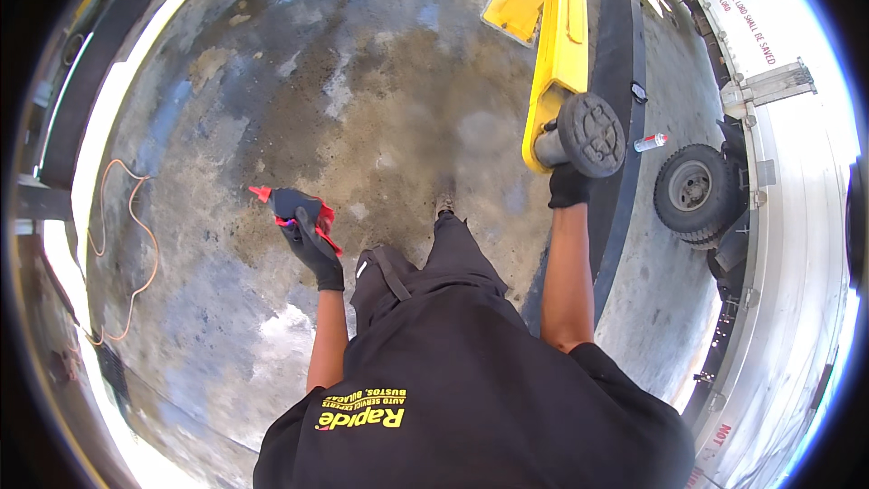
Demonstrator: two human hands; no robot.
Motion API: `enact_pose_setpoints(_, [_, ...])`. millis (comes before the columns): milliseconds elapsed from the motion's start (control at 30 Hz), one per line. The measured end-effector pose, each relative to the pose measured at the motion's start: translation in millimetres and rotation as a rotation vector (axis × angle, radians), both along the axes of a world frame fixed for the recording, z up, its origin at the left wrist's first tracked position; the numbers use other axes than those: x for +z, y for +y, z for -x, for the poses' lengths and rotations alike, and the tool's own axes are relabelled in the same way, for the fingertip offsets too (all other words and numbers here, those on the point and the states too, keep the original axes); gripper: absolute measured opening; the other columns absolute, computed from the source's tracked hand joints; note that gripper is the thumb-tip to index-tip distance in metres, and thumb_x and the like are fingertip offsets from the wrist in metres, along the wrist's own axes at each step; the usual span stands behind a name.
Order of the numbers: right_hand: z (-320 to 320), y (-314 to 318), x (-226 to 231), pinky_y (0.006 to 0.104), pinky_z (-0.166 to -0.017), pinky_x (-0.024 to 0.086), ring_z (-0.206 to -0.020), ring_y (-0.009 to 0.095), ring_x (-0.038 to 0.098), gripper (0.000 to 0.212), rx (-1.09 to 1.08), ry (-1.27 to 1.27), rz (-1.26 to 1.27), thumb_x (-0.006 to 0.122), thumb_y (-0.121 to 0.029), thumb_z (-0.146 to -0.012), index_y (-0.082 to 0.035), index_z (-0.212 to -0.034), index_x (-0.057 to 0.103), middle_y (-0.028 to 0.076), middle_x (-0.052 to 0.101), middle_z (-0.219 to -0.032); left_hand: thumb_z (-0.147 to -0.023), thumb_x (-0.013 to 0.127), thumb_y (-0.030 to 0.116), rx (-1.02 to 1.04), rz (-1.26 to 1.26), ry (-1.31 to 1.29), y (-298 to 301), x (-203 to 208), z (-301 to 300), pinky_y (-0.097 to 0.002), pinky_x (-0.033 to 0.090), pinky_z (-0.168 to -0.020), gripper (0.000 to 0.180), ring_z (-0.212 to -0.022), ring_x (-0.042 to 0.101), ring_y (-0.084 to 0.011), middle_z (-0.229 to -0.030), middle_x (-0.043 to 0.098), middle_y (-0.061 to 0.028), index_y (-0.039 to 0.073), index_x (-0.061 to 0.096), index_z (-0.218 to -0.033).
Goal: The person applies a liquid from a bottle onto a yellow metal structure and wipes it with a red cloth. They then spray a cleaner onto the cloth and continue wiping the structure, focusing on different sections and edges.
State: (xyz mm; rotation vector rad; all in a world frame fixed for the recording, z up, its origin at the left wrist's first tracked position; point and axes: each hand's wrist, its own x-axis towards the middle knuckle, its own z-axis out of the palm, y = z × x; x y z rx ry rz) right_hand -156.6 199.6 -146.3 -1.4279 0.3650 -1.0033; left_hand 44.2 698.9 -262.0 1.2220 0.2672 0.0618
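Observation:
My left hand (317,249), in a dark glove, is closed around a bunched red cloth (327,215) and a dark object with a red pointed tip (261,193). What kind of object that is, I cannot make out. Ahead and to the right, a yellow lift arm (561,45) reaches toward me, with a round black rubber pad (591,135) on its near end. My right hand (568,187), in a black glove, grips that end just below the pad. The pad and post hide part of its fingers.
A white truck (792,217) with a black wheel (692,192) stands along the right. A spray can (651,142) and a small dark item (639,91) are near the long dark strip (620,63). An orange hose (149,235) loops over the stained concrete floor (362,81) at left.

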Motion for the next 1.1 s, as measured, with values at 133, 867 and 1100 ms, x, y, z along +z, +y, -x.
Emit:
enact_pose_setpoints(133, [78.8,73.8,-57.2,0.0518,-0.132,0.035,-0.153,0.035,0.048,0.050,-0.254,0.653,0.539,0.058,-0.029,-0.114,-0.012,-0.162,0.057,0.013,0.055,-0.165,-0.115,0.071,0.021,-0.326,0.168,0.027,-89.5,81.3,19.0,-0.0302,0.054,-0.092,0.030,-0.106,0.065,-0.0091,-0.124,0.069,0.0010,0.007,0.064,-0.140])
enact_pose_setpoints(867, [-77.2,-44.5,-1.6,0.0491,-0.123,0.043,-0.148,0.032,0.053,0.062,-0.390,0.368,-0.228,0.076,-0.026,-0.103,-0.008,-0.158,0.055,0.014,0.057,-0.159,-0.120,0.058,0.023,-0.840,0.268,-0.092,-502.0,159.4,14.8,-0.0338,0.050,-0.099,0.036,-0.114,0.061,-0.0132,-0.132,0.066,-0.0035,0.006,0.055,-0.151])
enact_pose_setpoints(1100, [-268.3,-258.6,5.6,0.0473,-0.117,0.048,-0.142,0.029,0.058,0.065,-0.524,0.095,-0.037,0.081,-0.026,-0.100,-0.005,-0.155,0.055,0.015,0.061,-0.154,-0.121,0.055,0.026,-0.657,0.523,-0.162,-701.9,162.8,-123.2,-0.0378,0.052,-0.112,0.040,-0.127,0.064,-0.0178,-0.141,0.065,-0.0069,0.004,0.053,-0.154])
